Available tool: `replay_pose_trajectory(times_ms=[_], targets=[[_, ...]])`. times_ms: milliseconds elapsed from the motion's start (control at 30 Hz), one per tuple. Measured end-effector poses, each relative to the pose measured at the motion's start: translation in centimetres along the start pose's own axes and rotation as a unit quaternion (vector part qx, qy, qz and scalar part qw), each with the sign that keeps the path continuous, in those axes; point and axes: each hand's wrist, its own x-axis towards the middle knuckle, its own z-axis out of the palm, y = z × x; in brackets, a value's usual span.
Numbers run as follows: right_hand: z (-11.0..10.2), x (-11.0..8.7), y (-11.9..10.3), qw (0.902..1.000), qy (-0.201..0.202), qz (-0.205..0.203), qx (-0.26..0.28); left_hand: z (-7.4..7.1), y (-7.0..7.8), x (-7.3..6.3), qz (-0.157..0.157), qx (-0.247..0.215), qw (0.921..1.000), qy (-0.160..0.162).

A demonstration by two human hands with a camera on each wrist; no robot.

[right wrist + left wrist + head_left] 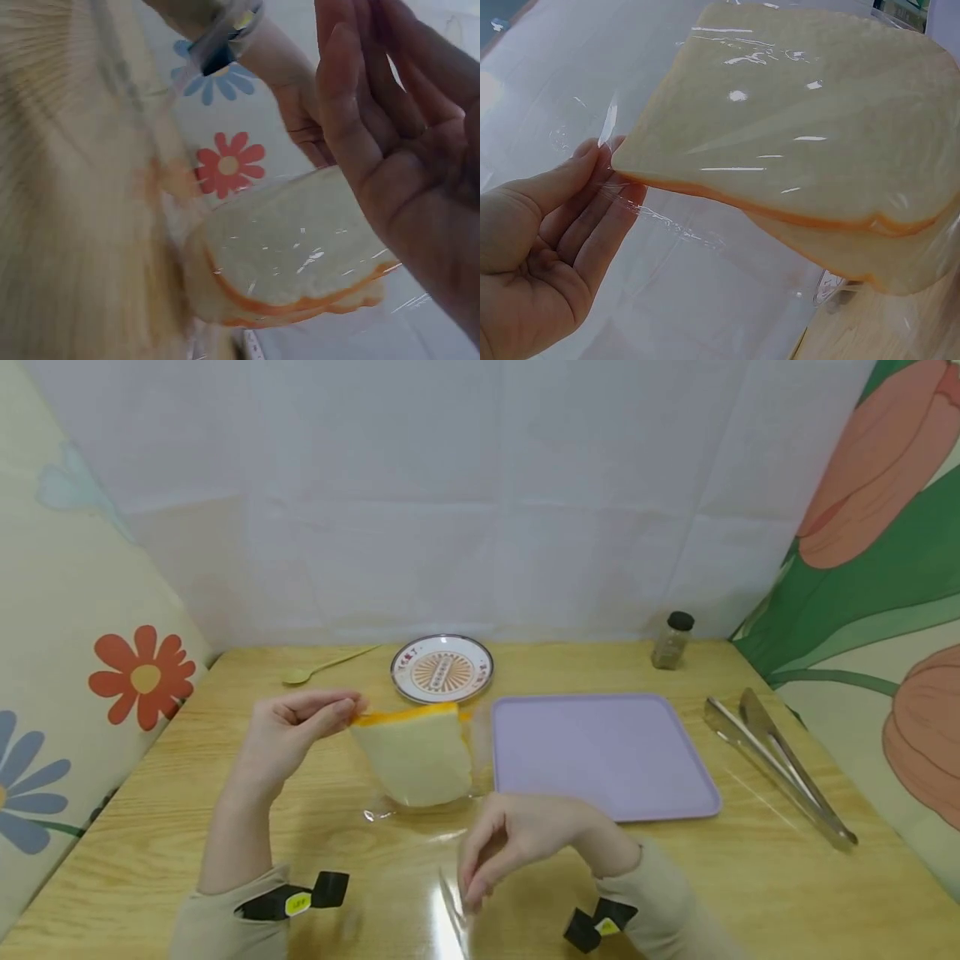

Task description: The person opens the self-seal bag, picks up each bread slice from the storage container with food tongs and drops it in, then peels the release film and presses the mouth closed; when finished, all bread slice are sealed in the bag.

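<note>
Sliced white bread with orange crust sits inside a clear plastic bag, held up over the table. My left hand pinches the bag's film beside one corner of the bread, between thumb and fingers; the left wrist view shows at least two slices, one behind the other. Nearer the front edge, my right hand points down, thumb and fingertips together on a shiny strip of clear plastic film. Whether that film is part of the bread bag I cannot tell. In the right wrist view the fingertips are partly cut off.
A lilac tray lies right of the bread. Behind the bread stands a round printed plate, with a gold spoon to its left. Metal tongs lie at the right, and a black-capped jar stands at the back.
</note>
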Motion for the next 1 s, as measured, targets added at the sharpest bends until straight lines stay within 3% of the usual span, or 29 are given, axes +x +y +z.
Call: replay_pose_trajectory(times_ms=[67, 133, 167, 233, 333, 367, 467, 533, 600, 700, 733, 800, 900, 1000], targets=[[0.3, 0.0, 1.0, 0.9983, 0.037, 0.040, 0.018, -0.1, 0.0, 0.0, 0.000, -0.003, 1.0000, -0.001], [0.6, 0.0, 1.9, 0.9889, 0.112, 0.097, -0.013, -0.2, 0.0, -0.1, 0.000, -0.004, 1.0000, -0.002], [0.7, 0.0, 2.3, 0.9783, 0.152, 0.128, -0.059, -0.2, 0.0, -0.1, 0.000, -0.004, 1.0000, -0.002], [0.9, -0.1, 2.8, 0.9423, 0.204, 0.201, -0.173, -0.2, 0.0, -0.2, -0.001, -0.004, 1.0000, -0.001], [1.0, -0.6, 2.6, 0.8818, 0.191, 0.276, -0.331, -0.2, 0.1, -0.2, -0.005, 0.006, 1.0000, 0.001], [1.0, -0.8, 2.3, 0.8679, 0.173, 0.293, -0.362, -0.2, 0.1, -0.2, -0.008, 0.008, 0.9999, 0.001], [0.8, -1.7, 0.6, 0.8560, 0.114, 0.335, -0.377, -0.2, 0.2, -0.2, -0.015, 0.016, 0.9998, 0.001], [0.5, -2.2, -1.0, 0.8432, 0.102, 0.370, -0.377, -0.2, 0.2, -0.2, -0.017, 0.016, 0.9997, 0.000], [-0.1, -2.8, -2.5, 0.8237, 0.118, 0.398, -0.386, -0.2, 0.2, -0.1, -0.017, 0.017, 0.9997, 0.000], [-1.2, -3.5, -4.2, 0.7965, 0.189, 0.414, -0.398, -0.2, 0.2, -0.1, -0.017, 0.018, 0.9997, -0.002], [-1.7, -3.7, -4.5, 0.7929, 0.225, 0.404, -0.397, -0.2, 0.2, -0.1, -0.018, 0.018, 0.9997, -0.003], [-2.7, -3.7, -4.6, 0.7959, 0.310, 0.358, -0.377, -0.2, 0.3, -0.1, -0.022, 0.024, 0.9995, -0.004], [-4.2, -3.1, -3.5, 0.8128, 0.424, 0.248, -0.313, -0.2, 0.3, -0.1, -0.028, 0.037, 0.9989, 0.000], [-5.4, -2.1, -1.9, 0.8292, 0.488, 0.147, -0.229, -0.1, 0.1, 0.0, -0.030, 0.047, 0.9984, 0.004]])
